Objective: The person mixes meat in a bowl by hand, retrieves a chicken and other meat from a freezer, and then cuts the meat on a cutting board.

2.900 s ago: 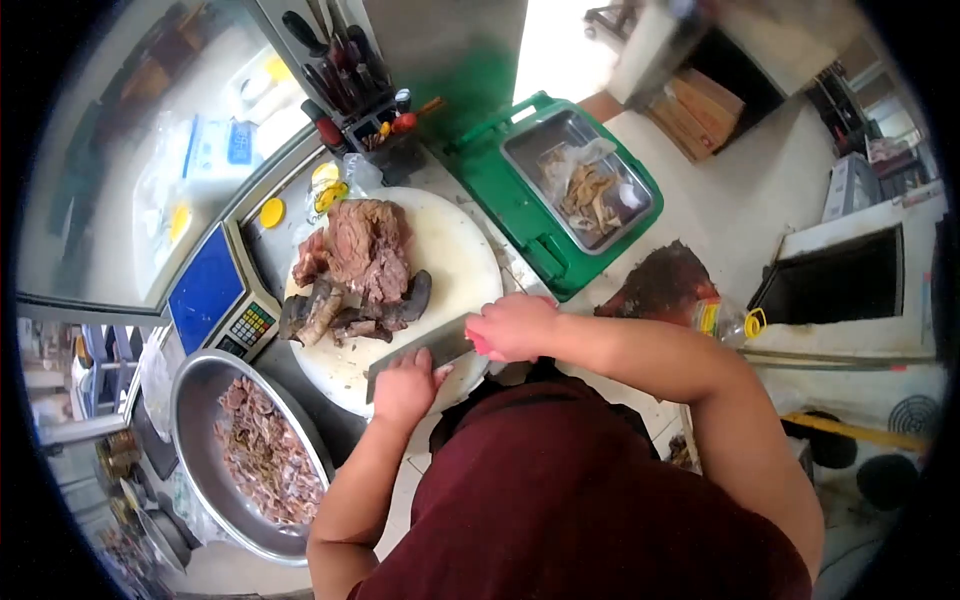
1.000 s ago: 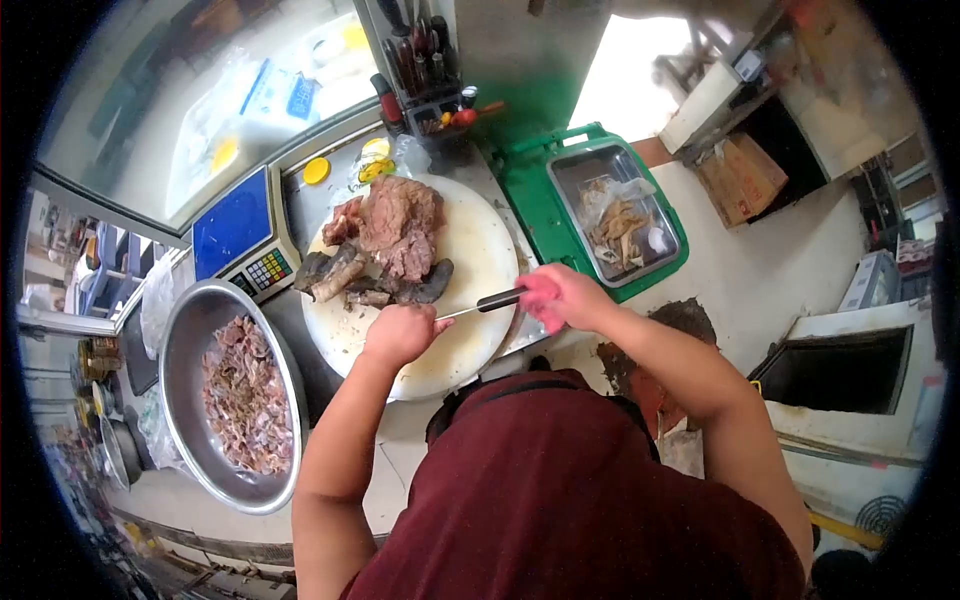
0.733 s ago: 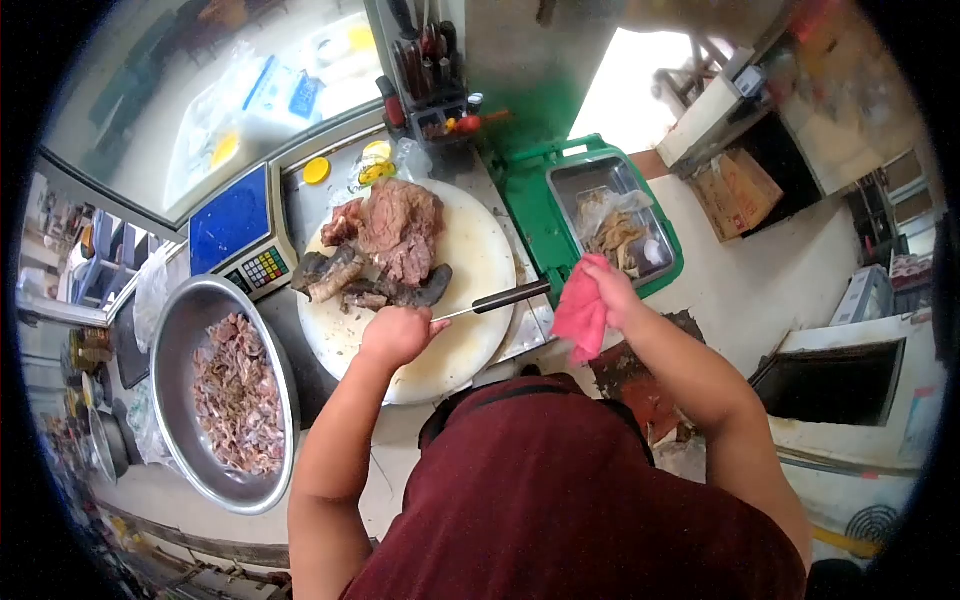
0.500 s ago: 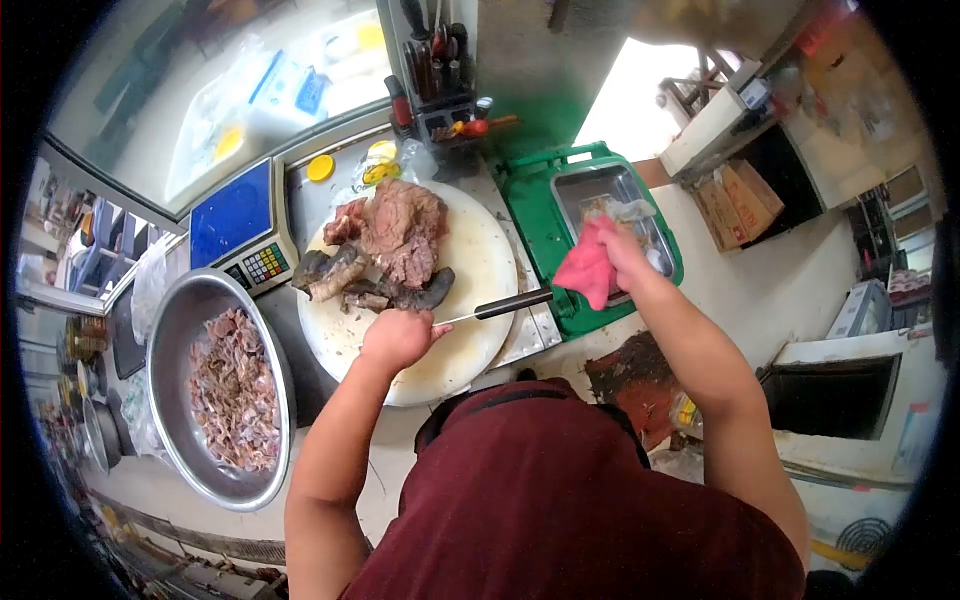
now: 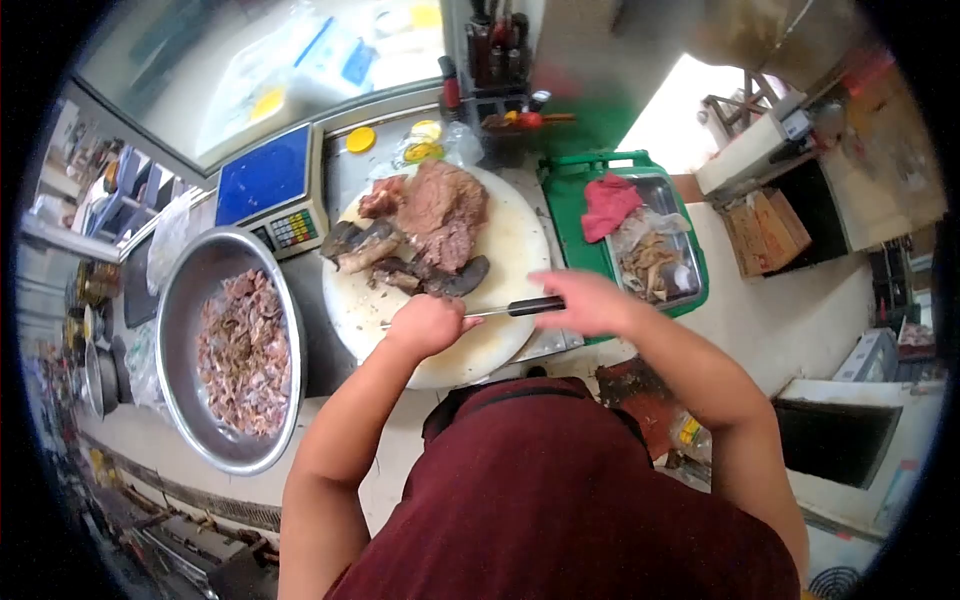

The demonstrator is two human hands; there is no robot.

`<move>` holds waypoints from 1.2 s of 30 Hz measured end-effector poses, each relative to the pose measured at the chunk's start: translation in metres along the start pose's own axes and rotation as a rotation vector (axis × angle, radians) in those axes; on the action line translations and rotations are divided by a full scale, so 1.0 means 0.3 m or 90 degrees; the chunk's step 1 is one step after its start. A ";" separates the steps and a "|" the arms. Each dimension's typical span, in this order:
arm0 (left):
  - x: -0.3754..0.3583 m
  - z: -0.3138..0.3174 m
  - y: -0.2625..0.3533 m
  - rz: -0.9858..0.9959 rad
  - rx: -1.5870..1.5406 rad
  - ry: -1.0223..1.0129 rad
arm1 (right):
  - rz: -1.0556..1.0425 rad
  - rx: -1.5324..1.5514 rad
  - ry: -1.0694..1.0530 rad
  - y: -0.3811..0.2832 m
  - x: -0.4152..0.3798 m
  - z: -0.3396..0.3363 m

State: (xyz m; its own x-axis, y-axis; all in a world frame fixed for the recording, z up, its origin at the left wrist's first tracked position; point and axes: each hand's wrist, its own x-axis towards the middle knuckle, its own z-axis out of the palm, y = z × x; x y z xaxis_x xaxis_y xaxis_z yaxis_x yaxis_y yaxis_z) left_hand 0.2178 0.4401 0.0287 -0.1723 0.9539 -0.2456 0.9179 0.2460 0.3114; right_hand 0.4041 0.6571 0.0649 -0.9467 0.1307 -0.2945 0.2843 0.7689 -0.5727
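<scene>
Dark and brown pieces of meat [image 5: 440,215] lie on a round white cutting board [image 5: 515,245]. At the board's near side my left hand [image 5: 430,325] is closed around the blade part of a knife [image 5: 535,306], whose black handle points right. Beside that handle is my right hand [image 5: 590,302], fingers apart and slightly blurred, with nothing in it. A pink cloth [image 5: 609,207] rests on the left back corner of a tray of scraps [image 5: 655,250] on the green bin [image 5: 575,215].
A large metal basin [image 5: 170,345] of cut meat stands at the left. Behind it is a blue-topped scale [image 5: 265,180]. A knife rack [image 5: 497,60] stands behind the board, near a yellow lid [image 5: 361,139]. A cardboard box [image 5: 765,232] sits at the right.
My right hand has let go of the pink cloth, which now lies on the bin, and has moved left to the knife handle. The view has shifted slightly.
</scene>
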 end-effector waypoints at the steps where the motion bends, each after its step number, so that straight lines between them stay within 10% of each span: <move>1: -0.004 0.001 0.001 -0.010 0.002 0.000 | -0.053 -0.144 -0.060 -0.068 0.000 0.011; 13: -0.119 0.026 0.026 -0.006 -0.124 0.064 | 0.036 -0.181 -0.127 -0.090 -0.025 0.136; 15: -0.129 -0.015 -0.022 -0.105 -0.124 0.241 | 0.065 -0.115 -0.052 -0.017 -0.090 0.139; 20: -0.054 0.086 -0.234 -0.095 0.310 0.394 | 0.175 -0.061 -0.032 0.046 -0.215 0.111; 36: -0.278 0.194 -0.208 0.078 0.053 0.315 | 0.222 0.087 0.017 -0.005 -0.330 0.211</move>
State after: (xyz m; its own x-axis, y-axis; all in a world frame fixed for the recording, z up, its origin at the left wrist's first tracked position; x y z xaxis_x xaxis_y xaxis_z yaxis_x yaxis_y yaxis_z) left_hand 0.1958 0.3352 -0.0237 -0.1921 0.9468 0.2584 0.9638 0.1324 0.2313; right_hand 0.5069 0.6033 0.0465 -0.7926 0.3875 -0.4708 0.6060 0.5855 -0.5384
